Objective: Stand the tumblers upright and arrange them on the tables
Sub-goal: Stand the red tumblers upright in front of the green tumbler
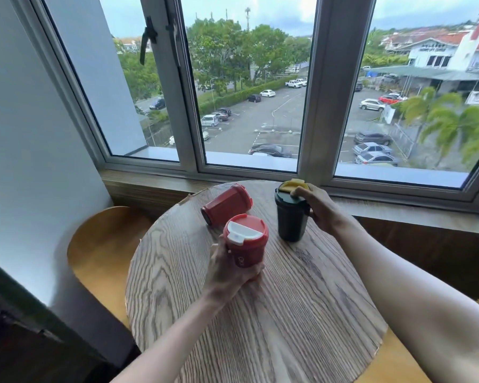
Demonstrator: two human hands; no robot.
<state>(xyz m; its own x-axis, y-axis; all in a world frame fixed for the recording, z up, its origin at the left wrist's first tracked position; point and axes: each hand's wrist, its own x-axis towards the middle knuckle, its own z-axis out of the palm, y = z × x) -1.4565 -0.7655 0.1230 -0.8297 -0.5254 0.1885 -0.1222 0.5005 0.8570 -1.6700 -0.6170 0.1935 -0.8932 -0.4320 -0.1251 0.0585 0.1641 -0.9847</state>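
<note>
Fallen red tumbler (227, 203) lies just behind upright red tumbler (246, 240), gripped by left hand (230, 268); right hand (320, 207) grips dark tumbler (291, 215), prob. farther off.

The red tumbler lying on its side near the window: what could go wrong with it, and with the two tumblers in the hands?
1. The lying red tumbler is round and free, so it might roll toward the table edge if bumped.
2. The left hand holds the other red tumbler right beside it and could knock it.
3. The right hand grips the dark tumbler only at its top, so it may tip.
</note>
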